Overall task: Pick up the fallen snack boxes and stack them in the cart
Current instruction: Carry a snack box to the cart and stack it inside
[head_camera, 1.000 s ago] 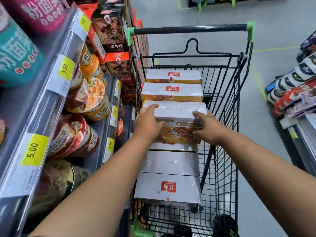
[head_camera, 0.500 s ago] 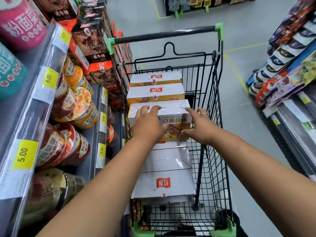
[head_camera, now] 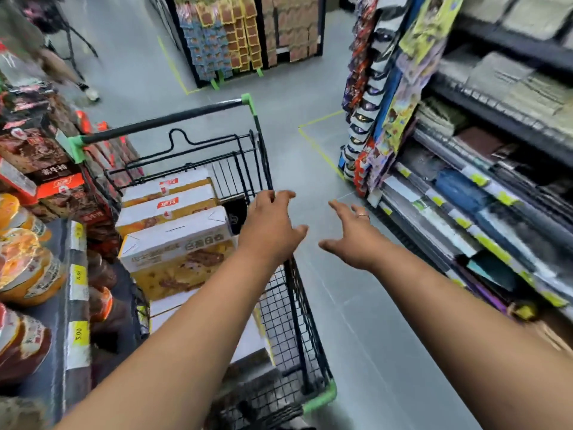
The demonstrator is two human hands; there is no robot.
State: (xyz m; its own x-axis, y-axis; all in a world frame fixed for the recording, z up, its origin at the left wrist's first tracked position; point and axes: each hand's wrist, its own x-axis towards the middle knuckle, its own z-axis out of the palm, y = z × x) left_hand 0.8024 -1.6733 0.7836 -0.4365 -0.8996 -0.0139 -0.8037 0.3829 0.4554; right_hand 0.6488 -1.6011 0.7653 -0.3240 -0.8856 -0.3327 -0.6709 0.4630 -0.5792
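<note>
both hands spread, holding nothing: left hand [head_camera: 272, 226] over the cart [head_camera: 305, 330] right rim, right hand [head_camera: 353, 235] above open aisle floor [head_camera: 310, 169]; snack boxes [head_camera: 176, 240] stacked inside.

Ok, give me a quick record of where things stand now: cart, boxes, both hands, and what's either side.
cart: black wire, green corners, handle at the far end
snack boxes: stacked inside the cart, none in either hand
left hand: open, fingers spread, above the cart's right rim
right hand: open, holding nothing, over the floor outside the cart
shelves: noodle bowls on the left, packaged goods on the right
</note>
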